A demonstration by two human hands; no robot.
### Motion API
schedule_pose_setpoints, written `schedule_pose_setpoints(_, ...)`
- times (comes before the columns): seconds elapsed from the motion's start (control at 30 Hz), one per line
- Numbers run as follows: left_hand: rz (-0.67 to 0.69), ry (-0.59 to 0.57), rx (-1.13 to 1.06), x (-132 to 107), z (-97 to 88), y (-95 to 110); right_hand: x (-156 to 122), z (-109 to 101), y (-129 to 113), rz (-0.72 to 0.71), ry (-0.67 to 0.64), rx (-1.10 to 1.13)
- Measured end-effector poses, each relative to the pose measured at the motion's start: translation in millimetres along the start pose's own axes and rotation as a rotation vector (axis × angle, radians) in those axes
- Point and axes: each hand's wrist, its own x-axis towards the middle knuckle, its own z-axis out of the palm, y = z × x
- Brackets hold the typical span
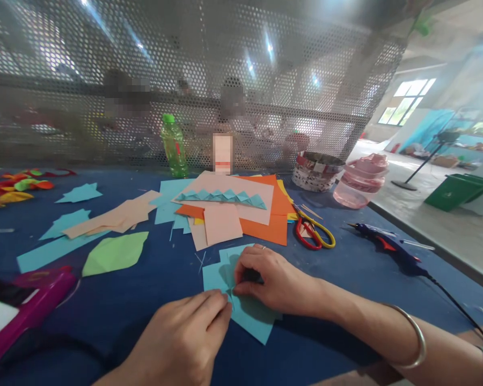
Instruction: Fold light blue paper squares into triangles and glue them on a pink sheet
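Light-blue paper sheet [251,319], partly folded, lies flat on the dark-blue tabletop [153,289] close to its near edge, about midway along it. Seen from the head camera, the right hand [276,281] rests on the sheet's upper part with its fingers curled, thumb and fingertips pinching a raised fold of the paper. A silver bangle [417,336] circles its wrist. The left hand [185,338] comes in from the near edge, its fingertips laid together against the sheet's left edge and touching it; whether they grip or only press cannot be told. Beyond the sheet, toward the middle of the tabletop, lies a stack of orange and peach paper sheets [265,228] topped by a row of folded teal triangles [221,197]. Red-and-yellow-handled scissors [314,235] lie just right of the stack, and a blue glue gun [390,251] lies nearer the right edge. A green leaf-shaped paper cutout [115,254] lies left of the sheet, well apart.
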Motion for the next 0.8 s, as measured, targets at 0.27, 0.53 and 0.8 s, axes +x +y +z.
schedule_pose_setpoints(0.27,0.018,-0.005,0.0,-5.3,3.0,-1.8,-2.4,-0.5,-6.1,0.019,-0.007,-0.033)
schedule_pose_setpoints(0.53,0.031,0.011,-0.041,0.5,-3.6,1.3,-3.7,0.7,-7.9,0.043,-0.013,-0.057)
schedule_pose_setpoints(0.8,-0.01,-0.021,-0.058,6.3,-4.0,0.6,-2.8,0.5,-9.5,0.058,-0.004,-0.054)
